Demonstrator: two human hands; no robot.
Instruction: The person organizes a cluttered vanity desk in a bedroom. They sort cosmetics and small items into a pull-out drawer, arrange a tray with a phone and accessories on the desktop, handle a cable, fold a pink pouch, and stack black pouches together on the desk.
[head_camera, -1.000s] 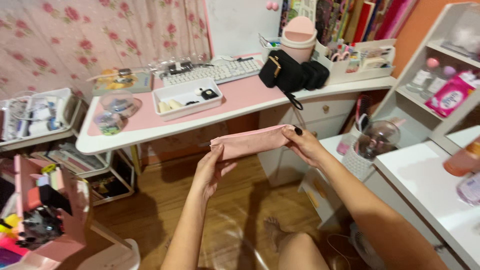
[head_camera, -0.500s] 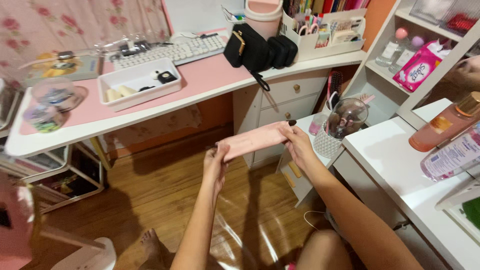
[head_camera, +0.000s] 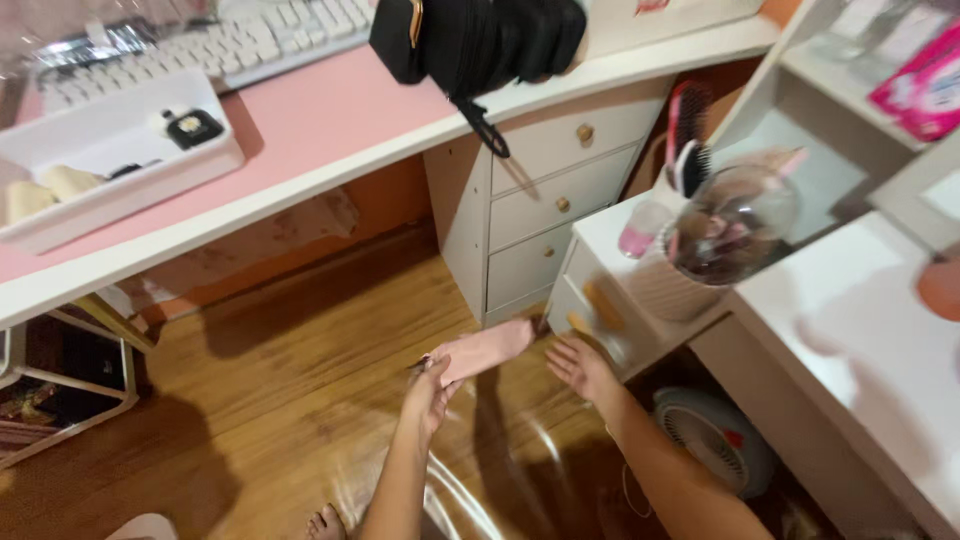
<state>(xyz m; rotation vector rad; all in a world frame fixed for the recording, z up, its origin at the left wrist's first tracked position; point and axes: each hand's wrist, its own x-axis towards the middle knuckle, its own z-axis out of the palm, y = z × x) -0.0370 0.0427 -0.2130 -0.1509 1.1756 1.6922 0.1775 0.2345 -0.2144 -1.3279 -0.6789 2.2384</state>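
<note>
On the far left, a pink desk (head_camera: 300, 120) with a white edge runs across the room. A white tray (head_camera: 110, 165) sits on it with a small black thing and some pale bits inside. Behind the tray is a white keyboard (head_camera: 230, 40). Under the desk on the left stands a white wire rack (head_camera: 70, 380). The floor (head_camera: 290, 380) is brown wood, and a clear shiny mat (head_camera: 500, 470) lies on it near the person.

Further right on the desk, a black bag (head_camera: 480, 40) hangs a little over the edge, with its strap dangling down. Below it are three white drawers (head_camera: 550, 200) with round gold knobs.

In the middle, low down, the left hand (head_camera: 430, 395) pinches one end of a flat pink pouch (head_camera: 485, 350). The pouch is held in the air above the floor, just in front of the drawers. The right hand (head_camera: 580, 368) is open with its fingers spread, just beside the pouch but not touching it.

On the right is a white shelf unit (head_camera: 850, 330). A clear round cup (head_camera: 720, 225) with brushes sits on it. A white fan (head_camera: 710, 440) stands on the floor below.
</note>
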